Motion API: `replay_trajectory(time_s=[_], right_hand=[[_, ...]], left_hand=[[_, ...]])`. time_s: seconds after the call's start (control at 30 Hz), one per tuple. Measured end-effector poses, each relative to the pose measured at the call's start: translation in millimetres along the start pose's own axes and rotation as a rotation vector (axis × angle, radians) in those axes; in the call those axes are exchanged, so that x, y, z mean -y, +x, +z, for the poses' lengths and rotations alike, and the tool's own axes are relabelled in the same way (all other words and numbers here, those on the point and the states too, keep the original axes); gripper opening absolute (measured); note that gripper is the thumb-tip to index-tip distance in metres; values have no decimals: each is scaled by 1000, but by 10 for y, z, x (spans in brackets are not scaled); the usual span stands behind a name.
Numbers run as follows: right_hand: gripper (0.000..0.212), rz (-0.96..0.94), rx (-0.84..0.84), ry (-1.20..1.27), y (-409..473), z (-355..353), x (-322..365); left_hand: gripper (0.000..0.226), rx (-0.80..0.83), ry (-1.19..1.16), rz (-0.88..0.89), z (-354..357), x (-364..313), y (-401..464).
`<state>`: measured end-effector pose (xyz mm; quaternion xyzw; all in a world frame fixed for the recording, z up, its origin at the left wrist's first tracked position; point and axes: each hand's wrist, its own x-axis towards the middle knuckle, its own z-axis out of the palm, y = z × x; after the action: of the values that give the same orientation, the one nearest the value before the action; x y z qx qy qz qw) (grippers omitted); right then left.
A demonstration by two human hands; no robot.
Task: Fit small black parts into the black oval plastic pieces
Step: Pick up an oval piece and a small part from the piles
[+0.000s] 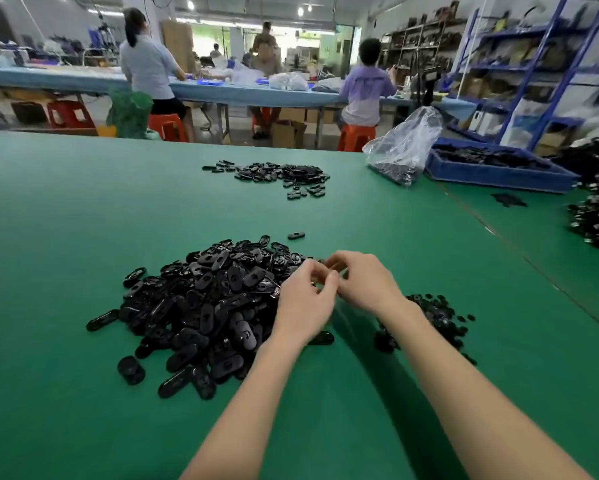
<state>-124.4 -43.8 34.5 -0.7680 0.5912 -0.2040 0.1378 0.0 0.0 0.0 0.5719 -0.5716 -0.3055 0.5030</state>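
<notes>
Both my hands meet above the green table (66, 209), at the near right edge of the big pile of oval pieces (204, 306). My left hand (305, 299) has its fingers curled inward with thumb and forefinger drawn together; my right hand (363, 282) mirrors it, fingertips pinched toward the left. Whatever sits between them is hidden by the fingers themselves. I judge I am holding one oval piece in one hand and a small part in the other, but I cannot tell which hand has which, or whether either actually holds anything.

The small black parts (433, 317) lie in a low heap just to the right of my right forearm. A smaller spread of ovals (284, 174) sits farther out on the table, and one lone piece (296, 235) lies between the two heaps.

Notes for doing this step well:
- Turn the oval so its recessed side faces me before offering the part.
- Seat the part square to the opening; a tilted start will likely jam or skid off.
- Press with the thumb pad, not the nail, and feel for the part bottoming out.
- Keep the work lifted off the pile so nothing else gets knocked.

The clear bag (405, 147) and blue tray (498, 174) at far right stay out of reach.
</notes>
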Motion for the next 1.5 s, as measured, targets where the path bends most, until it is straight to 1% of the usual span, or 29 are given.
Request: replay_trajectory(time_s=[0.1, 0.17, 0.23, 0.3, 0.4, 0.47, 0.7, 0.87, 0.93, 1.0, 1.07, 1.13, 1.2, 1.23, 1.3, 1.37, 1.43, 1.5], right_hand=[[38, 9, -80, -60, 228, 192, 4], [47, 29, -76, -131, 345, 290, 22], [48, 63, -43, -168, 414, 356, -16], [40, 82, -56, -155, 422, 408, -39], [27, 96, -161, -104, 407, 467, -78], [25, 87, -194, -105, 386, 499, -114], [19, 59, -211, -79, 364, 523, -156], [18, 16, -236, -23, 371, 528, -172], [15, 5, -253, -8, 360, 523, -175], [11, 24, -266, 63, 354, 493, -168], [6, 39, -221, 229, 354, 404, -181], [3, 16, -98, 425, 353, 237, -234], [4, -20, 26, 525, 322, 24, -295], [3, -37, 68, 541, 306, -74, -323], [4, -66, 133, 534, 276, -215, -354], [7, -83, 174, 507, 257, -267, -342], [7, -71, 211, 478, 248, -292, -323], [4, -18, 252, 390, 240, -325, -337]], left_hand=[[10, -33, 133, 43, 25, 99, 161], [11, -11, 152, 41, 32, 160, 235], [9, -7, 160, 44, 20, 196, 255], [10, -12, 159, 63, 1, 212, 249], [13, -18, 177, 83, 3, 226, 249], [13, -25, 181, 85, 11, 235, 262], [10, -20, 194, 85, 17, 247, 284], [11, -23, 206, 88, 13, 244, 281], [10, -20, 209, 88, 14, 236, 275], [10, -19, 188, 81, 7, 220, 280], [13, -15, 112, 48, -22, 183, 282], [23, -9, 28, -4, -57, 146, 300], [32, -1, -27, -60, -83, 123, 317], [31, 15, -74, -93, -86, 112, 318], [21, 60, -206, -152, -74, 95, 320], [12, 79, -284, -176, -64, 95, 321], [10, 82, -347, -200, -50, 90, 317], [11, 76, -386, -212, -33, 78, 303]])
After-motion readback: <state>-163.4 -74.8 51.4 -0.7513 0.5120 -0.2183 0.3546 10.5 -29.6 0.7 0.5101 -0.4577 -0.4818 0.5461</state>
